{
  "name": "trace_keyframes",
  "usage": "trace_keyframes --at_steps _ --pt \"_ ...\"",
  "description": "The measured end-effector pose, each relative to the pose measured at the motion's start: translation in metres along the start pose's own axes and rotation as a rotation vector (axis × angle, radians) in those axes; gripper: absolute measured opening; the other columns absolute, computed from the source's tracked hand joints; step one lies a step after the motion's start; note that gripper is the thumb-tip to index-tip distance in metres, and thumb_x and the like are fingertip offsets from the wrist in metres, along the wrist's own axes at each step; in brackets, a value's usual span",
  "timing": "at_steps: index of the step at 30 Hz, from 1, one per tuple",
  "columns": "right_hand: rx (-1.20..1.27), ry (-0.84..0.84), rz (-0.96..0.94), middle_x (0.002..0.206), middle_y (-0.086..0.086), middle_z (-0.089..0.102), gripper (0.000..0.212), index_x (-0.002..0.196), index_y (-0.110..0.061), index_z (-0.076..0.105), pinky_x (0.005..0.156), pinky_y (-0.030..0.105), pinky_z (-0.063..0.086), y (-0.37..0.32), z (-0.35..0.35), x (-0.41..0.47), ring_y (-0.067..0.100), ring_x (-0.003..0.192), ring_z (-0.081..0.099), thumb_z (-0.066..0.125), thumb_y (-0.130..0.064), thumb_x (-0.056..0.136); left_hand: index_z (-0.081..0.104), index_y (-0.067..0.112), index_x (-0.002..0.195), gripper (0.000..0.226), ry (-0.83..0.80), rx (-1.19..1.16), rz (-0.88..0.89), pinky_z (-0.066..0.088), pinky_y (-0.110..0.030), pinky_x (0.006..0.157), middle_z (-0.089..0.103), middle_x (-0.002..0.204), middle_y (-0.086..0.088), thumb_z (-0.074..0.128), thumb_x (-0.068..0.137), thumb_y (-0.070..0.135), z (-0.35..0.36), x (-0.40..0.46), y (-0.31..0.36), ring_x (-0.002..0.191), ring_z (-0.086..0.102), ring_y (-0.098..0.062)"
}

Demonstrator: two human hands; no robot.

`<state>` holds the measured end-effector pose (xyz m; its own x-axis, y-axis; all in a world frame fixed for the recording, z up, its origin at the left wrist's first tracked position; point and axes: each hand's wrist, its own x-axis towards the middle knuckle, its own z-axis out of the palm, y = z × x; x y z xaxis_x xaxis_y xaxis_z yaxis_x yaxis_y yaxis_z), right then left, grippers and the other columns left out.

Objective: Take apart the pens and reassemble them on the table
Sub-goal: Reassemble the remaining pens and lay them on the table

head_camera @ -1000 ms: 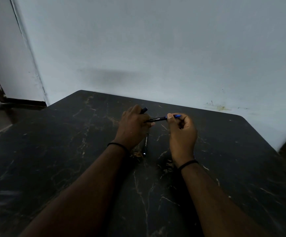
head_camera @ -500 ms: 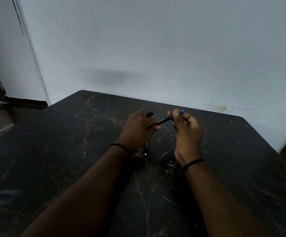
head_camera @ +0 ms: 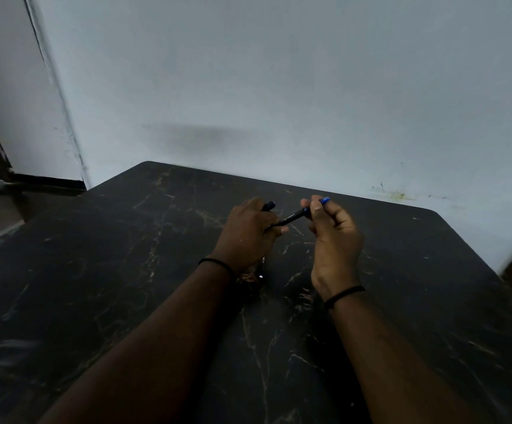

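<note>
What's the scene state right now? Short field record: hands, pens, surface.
left hand: holds one end of a black pen; a second dark piece sticks out above the fingers
right hand: pinches the pen's other end, blue tip showing past the fingers
pen pose: held above the table, tilted up toward the right hand
on table: another dark pen lying below the left hand, mostly hidden
table: dark marbled top
assembly state: cannot tell
</note>
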<state>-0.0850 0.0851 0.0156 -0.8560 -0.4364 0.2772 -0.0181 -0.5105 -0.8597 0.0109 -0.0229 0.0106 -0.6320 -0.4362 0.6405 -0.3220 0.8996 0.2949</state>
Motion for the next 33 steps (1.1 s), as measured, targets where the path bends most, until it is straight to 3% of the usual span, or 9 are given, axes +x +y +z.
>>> trace_keyframes --at_steps 3,7,10,14,17,23,27,30,33 --pt "0.026 0.052 0.006 0.083 0.002 0.069 0.024 0.106 -0.002 0.066 0.069 0.019 0.05 0.0017 -0.0004 0.0024 0.0 0.067 0.063 0.075 -0.01 0.085 0.069 0.011 0.076 0.023 -0.005 -0.005 -0.006 0.033 -0.029 0.06 0.053 0.079 -0.008 0.071 0.084 0.033 0.0011 0.0002 -0.0005 0.072 0.046 -0.02" --pt "0.012 -0.005 0.026 0.114 0.005 0.072 0.033 0.124 -0.006 0.063 0.077 0.021 0.051 -0.0002 -0.0014 0.004 0.01 0.1 0.067 0.065 -0.019 0.093 0.067 0.012 0.073 0.023 0.0 -0.018 -0.015 0.035 -0.03 0.06 0.052 0.079 -0.008 0.072 0.083 0.031 0.0011 0.0003 -0.0007 0.072 0.045 -0.02" --pt "-0.029 -0.071 0.022 0.11 -0.002 0.073 0.028 0.126 -0.008 0.062 0.079 0.02 0.053 -0.0009 -0.002 0.0014 0.007 0.103 0.067 0.054 -0.013 0.1 0.066 0.012 0.071 0.023 0.009 -0.027 -0.012 0.032 -0.029 0.059 0.051 0.079 -0.007 0.073 0.082 0.03 0.0007 0.0001 -0.0011 0.071 0.044 -0.019" --pt "-0.011 0.002 0.014 0.092 0.005 0.074 0.009 0.099 -0.014 0.069 0.072 0.018 0.055 0.0001 -0.0004 0.0005 0.005 0.081 0.07 0.067 -0.009 0.092 0.066 0.009 0.071 0.025 0.004 -0.018 -0.017 0.032 -0.029 0.059 0.051 0.078 -0.007 0.074 0.081 0.03 0.0016 0.0001 -0.0009 0.07 0.044 -0.02" --pt "-0.02 0.068 0.017 0.075 -0.002 0.066 0.011 0.089 -0.013 0.065 0.064 0.018 0.048 0.0006 0.0007 0.0014 -0.002 0.062 0.06 0.076 -0.013 0.084 0.067 0.009 0.072 0.026 -0.011 -0.014 -0.005 0.037 -0.031 0.059 0.052 0.079 -0.008 0.072 0.082 0.032 0.0029 0.0003 -0.0011 0.071 0.046 -0.021" --pt "-0.036 -0.072 0.037 0.112 0.0 0.072 0.029 0.127 -0.009 0.061 0.078 0.017 0.051 -0.0004 -0.0017 0.0006 0.002 0.099 0.067 0.055 -0.016 0.1 0.062 0.011 0.066 0.026 0.021 -0.044 -0.002 0.027 -0.027 0.059 0.045 0.075 -0.002 0.075 0.081 0.028 0.0021 -0.001 -0.0016 0.069 0.042 -0.018" --pt "-0.029 0.009 0.001 0.095 0.007 0.074 0.017 0.11 -0.001 0.068 0.073 0.014 0.053 0.0 -0.001 0.0007 0.0 0.08 0.07 0.063 -0.006 0.094 0.057 0.014 0.063 0.029 0.008 -0.028 0.003 0.024 -0.027 0.059 0.044 0.074 -0.002 0.074 0.081 0.029 0.0024 -0.0012 -0.0009 0.068 0.041 -0.018" --pt "0.006 0.065 0.015 0.08 0.0 0.068 0.019 0.103 -0.001 0.067 0.069 0.015 0.05 0.0001 -0.0015 0.0033 -0.003 0.066 0.063 0.073 -0.01 0.087 0.061 0.01 0.066 0.028 0.005 -0.024 0.0 0.026 -0.028 0.059 0.045 0.073 -0.003 0.074 0.081 0.03 0.0038 0.0002 -0.0003 0.067 0.042 -0.019" --pt "0.01 0.021 0.028 0.099 0.003 0.074 0.029 0.116 -0.001 0.065 0.075 0.015 0.048 -0.0004 -0.0044 0.0038 -0.001 0.08 0.064 0.067 -0.018 0.092 0.063 0.01 0.066 0.027 0.007 -0.033 -0.007 0.028 -0.028 0.058 0.048 0.074 -0.006 0.074 0.081 0.029 0.0044 0.0003 -0.0012 0.068 0.043 -0.019"
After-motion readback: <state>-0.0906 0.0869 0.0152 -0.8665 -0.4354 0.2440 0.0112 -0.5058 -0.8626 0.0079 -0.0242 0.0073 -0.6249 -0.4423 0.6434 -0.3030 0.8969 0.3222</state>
